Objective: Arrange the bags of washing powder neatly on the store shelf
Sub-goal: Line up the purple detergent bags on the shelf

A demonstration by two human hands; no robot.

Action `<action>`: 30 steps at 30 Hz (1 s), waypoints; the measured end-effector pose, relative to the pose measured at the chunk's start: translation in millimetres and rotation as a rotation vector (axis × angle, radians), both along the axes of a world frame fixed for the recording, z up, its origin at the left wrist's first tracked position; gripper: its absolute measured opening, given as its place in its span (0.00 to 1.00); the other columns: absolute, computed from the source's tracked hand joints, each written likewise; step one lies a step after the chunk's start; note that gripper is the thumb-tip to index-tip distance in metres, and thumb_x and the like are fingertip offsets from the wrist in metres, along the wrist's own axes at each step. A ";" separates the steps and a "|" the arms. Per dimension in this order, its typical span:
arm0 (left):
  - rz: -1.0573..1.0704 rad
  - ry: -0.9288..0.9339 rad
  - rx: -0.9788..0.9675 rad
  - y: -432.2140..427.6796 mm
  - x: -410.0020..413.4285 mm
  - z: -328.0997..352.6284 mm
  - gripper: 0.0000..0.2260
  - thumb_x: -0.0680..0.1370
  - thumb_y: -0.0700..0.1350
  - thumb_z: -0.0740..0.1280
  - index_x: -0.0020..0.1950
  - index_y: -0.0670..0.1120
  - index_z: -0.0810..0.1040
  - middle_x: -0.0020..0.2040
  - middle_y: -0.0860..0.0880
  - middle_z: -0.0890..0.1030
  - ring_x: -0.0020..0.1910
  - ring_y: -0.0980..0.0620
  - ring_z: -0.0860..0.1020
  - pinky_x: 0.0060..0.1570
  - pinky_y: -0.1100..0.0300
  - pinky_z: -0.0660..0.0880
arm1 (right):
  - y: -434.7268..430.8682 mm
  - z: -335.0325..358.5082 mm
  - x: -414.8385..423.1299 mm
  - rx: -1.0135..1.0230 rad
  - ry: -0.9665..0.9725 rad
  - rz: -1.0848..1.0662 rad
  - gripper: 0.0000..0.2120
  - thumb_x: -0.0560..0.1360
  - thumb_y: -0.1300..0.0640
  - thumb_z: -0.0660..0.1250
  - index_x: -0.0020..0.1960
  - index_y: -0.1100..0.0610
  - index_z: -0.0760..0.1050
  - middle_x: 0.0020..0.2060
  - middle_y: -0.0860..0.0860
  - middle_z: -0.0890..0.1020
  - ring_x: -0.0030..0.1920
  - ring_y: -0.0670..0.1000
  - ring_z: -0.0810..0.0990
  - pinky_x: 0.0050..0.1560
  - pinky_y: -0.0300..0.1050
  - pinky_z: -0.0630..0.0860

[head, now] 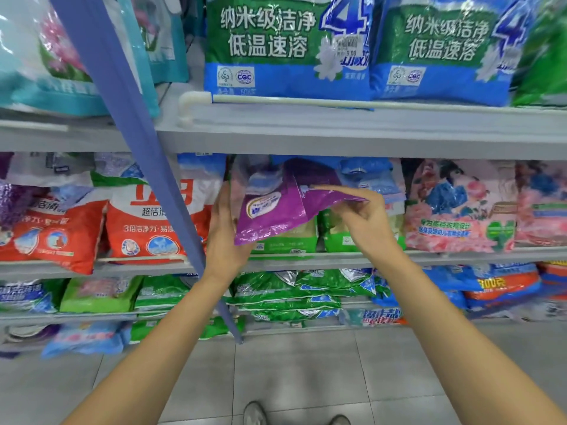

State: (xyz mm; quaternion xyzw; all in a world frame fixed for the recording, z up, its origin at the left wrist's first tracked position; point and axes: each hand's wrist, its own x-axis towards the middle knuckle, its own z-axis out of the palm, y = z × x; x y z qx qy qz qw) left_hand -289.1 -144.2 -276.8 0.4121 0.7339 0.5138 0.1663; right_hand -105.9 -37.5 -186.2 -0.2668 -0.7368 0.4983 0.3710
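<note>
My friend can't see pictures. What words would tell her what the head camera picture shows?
Two bare hands hold a purple bag of washing powder before a store shelf: the right hand pinches its right corner, the left hand rests against its left edge. Green bags stand behind it, red bags left, pink flowered bags right.

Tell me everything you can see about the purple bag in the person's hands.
The glossy purple plastic bag, with a white oval logo, looks creased down its middle and tilted, held before the grey middle shelf above green plastic bags. The left grip supports its left edge; the right grip pinches its upper right corner.
</note>
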 end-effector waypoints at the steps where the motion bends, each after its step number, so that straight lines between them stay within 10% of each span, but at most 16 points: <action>1: -0.004 -0.008 -0.036 1.2 1.5 6.2 0.35 0.73 0.39 0.70 0.76 0.47 0.56 0.74 0.38 0.59 0.71 0.40 0.63 0.69 0.45 0.63 | -1.1 1.8 6.7 -0.006 0.003 -0.001 0.19 0.73 0.75 0.60 0.57 0.56 0.76 0.36 0.34 0.83 0.41 0.35 0.80 0.47 0.31 0.74; 5: -0.056 0.000 0.041 11.8 15.6 38.3 0.24 0.77 0.52 0.54 0.74 0.56 0.59 0.76 0.50 0.58 0.75 0.48 0.56 0.73 0.45 0.56 | -3.1 9.2 27.9 -0.040 0.025 -0.023 0.23 0.75 0.72 0.61 0.42 0.45 0.83 0.35 0.39 0.84 0.39 0.39 0.80 0.44 0.31 0.74; 10: -0.202 0.219 0.091 13.2 19.0 46.7 0.20 0.69 0.43 0.74 0.60 0.45 0.76 0.61 0.43 0.76 0.62 0.45 0.74 0.60 0.46 0.72 | -0.9 35.9 45.8 -0.073 0.054 -0.055 0.11 0.75 0.69 0.61 0.44 0.56 0.78 0.34 0.38 0.83 0.39 0.37 0.81 0.44 0.29 0.74; 16: -0.248 -0.017 0.185 -3.1 35.9 92.7 0.12 0.75 0.37 0.68 0.46 0.54 0.75 0.44 0.58 0.79 0.40 0.71 0.77 0.42 0.75 0.72 | 0.6 85.8 50.8 -0.029 0.074 -0.041 0.11 0.77 0.65 0.61 0.40 0.54 0.77 0.28 0.38 0.81 0.32 0.35 0.79 0.35 0.28 0.72; 26: -0.311 -0.657 0.146 -10.3 62.4 124.8 0.08 0.77 0.51 0.59 0.46 0.52 0.76 0.40 0.54 0.84 0.37 0.60 0.82 0.40 0.66 0.79 | 4.4 123.6 44.9 -0.064 0.137 -0.084 0.07 0.76 0.61 0.64 0.43 0.52 0.79 0.35 0.43 0.84 0.37 0.42 0.82 0.39 0.35 0.77; 30: -0.332 -0.709 0.126 -7.3 64.1 137.5 0.21 0.67 0.61 0.60 0.54 0.51 0.78 0.45 0.51 0.85 0.47 0.52 0.83 0.47 0.59 0.80 | 11.9 136.4 46.0 -0.060 0.155 -0.179 0.04 0.74 0.62 0.67 0.44 0.55 0.79 0.34 0.44 0.84 0.36 0.44 0.82 0.38 0.38 0.77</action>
